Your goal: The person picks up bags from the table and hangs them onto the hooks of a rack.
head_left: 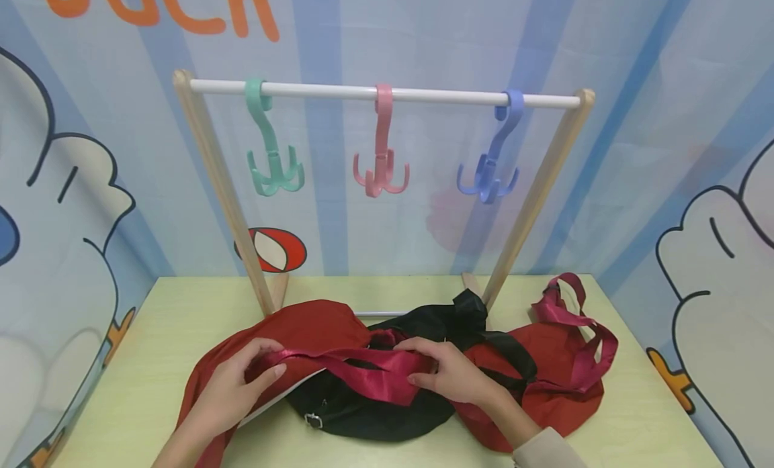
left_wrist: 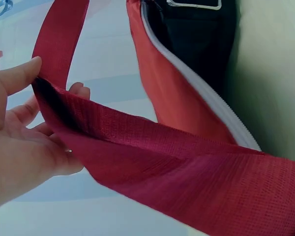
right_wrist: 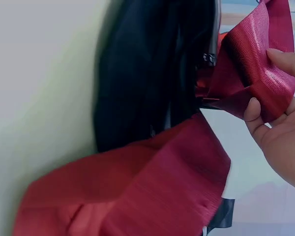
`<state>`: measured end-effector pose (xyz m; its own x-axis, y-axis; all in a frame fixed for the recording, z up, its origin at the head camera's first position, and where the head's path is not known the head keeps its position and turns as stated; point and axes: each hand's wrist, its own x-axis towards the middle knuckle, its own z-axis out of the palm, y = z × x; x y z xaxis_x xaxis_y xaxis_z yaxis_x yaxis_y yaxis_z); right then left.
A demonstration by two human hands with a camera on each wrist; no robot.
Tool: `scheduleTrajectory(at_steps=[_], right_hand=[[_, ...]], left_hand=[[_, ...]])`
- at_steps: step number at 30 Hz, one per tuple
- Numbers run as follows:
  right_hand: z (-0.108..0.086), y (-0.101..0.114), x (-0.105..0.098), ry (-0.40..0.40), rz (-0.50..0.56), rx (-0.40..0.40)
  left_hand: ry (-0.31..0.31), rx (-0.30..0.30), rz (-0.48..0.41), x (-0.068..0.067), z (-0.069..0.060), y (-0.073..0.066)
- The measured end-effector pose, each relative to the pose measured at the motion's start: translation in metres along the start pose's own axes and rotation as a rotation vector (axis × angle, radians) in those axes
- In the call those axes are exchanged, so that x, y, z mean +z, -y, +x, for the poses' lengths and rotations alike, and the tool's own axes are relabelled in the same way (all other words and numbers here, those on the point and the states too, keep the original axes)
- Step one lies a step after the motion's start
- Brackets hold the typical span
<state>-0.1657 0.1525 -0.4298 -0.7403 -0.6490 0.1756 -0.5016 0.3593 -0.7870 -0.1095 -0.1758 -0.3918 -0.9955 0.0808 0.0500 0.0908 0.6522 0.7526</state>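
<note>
A dark-red webbing strap stretches between my two hands above the bags. My left hand pinches its left part between thumb and fingers; the left wrist view shows the strap folded there. My right hand grips the other end, the thumb on the shiny webbing. Below, on the left, lies a red waist bag with a pale zip. A black bag with a metal buckle lies in the middle, partly covered by the strap.
At the right lies another red bag with its strap looped up. Behind stands a wooden rack with a white bar, carrying a green hook, a pink hook and a blue hook. All stand on a pale yellow table.
</note>
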Motion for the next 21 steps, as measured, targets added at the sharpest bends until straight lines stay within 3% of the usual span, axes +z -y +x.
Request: scheduleTrajectory(at_steps=[5,9,14,21], right_hand=[[-0.001,-0.003,0.009,0.015,0.026,0.070],[0.000,-0.004,0.015,-0.012,-0.049,0.057],[0.003,-0.003,0.025,-0.063,-0.136,0.008],[0.003,0.004,0.043,-0.058,-0.129,0.083]], left_hand=[[0.010,-0.011,0.000,0.009,0.001,0.004],[0.005,0.020,-0.008,0.018,0.004,0.007],[0.010,0.048,-0.018,0.025,0.006,0.002],[0.006,0.027,0.003,0.027,0.010,-0.008]])
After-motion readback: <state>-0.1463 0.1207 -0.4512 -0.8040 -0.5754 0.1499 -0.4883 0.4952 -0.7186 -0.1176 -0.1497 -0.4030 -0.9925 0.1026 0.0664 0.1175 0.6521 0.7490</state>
